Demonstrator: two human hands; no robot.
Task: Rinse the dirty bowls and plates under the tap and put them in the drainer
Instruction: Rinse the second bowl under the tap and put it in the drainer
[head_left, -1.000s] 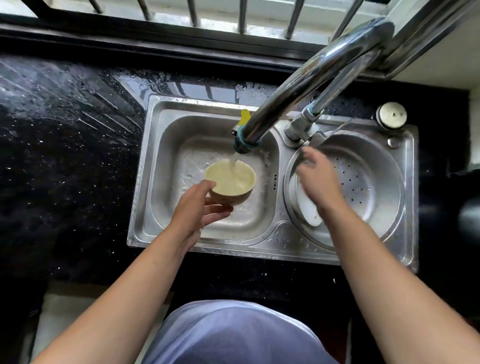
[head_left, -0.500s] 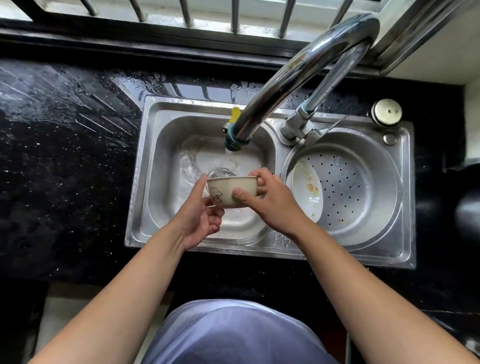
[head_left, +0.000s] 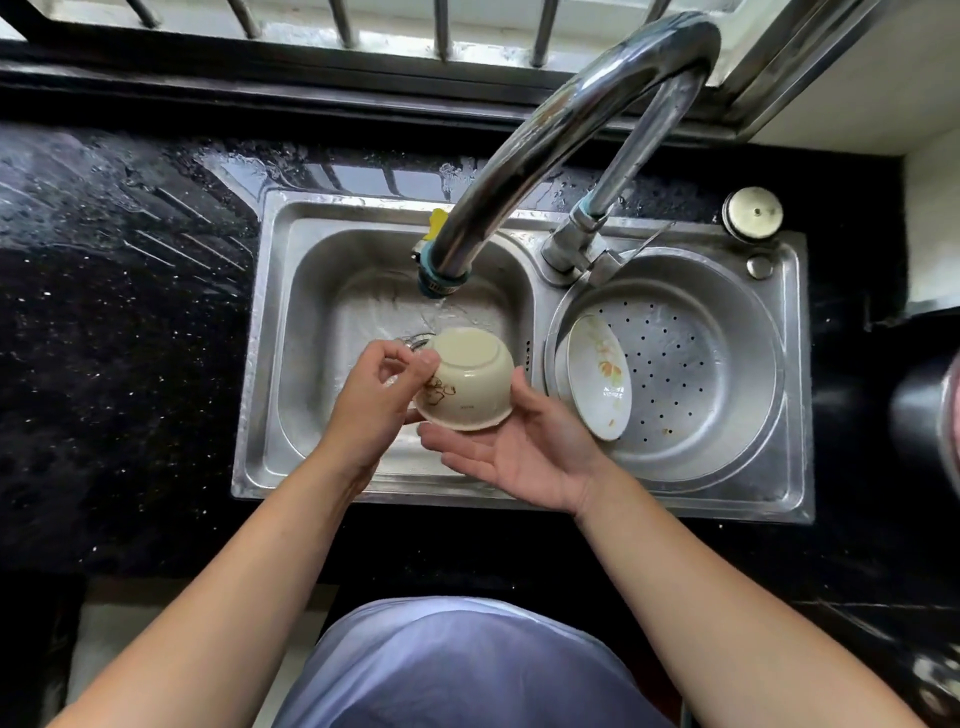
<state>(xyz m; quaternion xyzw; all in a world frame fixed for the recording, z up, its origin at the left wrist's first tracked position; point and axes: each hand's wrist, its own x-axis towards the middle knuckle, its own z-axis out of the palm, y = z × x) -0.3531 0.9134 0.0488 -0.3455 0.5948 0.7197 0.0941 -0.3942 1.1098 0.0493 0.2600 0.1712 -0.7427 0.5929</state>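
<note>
- I read the main risk at the sink (head_left: 291, 467): bowl (head_left: 470, 384) is wet, upside down over the left basin, just below the tap (head_left: 441, 270) stream.
- Left hand (head_left: 371, 410) pinches its wall near the base; right hand (head_left: 524, 457) lies open, cupped under the rim. Slip means a drop.
- Drainer (head_left: 727, 452), right of the bowl, already holds a leaning plate (head_left: 597, 384); I'd expect a knock when the bowl goes in.

Both hands are holding a cream ceramic bowl (head_left: 470, 384) upside down over the left steel sink basin (head_left: 311, 312), under the curved chrome tap (head_left: 545, 130): the left hand (head_left: 371, 400) is pinching its side while the right hand (head_left: 524, 457) is cupping its rim, palm up. A white flower-patterned plate (head_left: 597, 374) is leaning inside the round perforated steel drainer (head_left: 701, 364) on the right.
</note>
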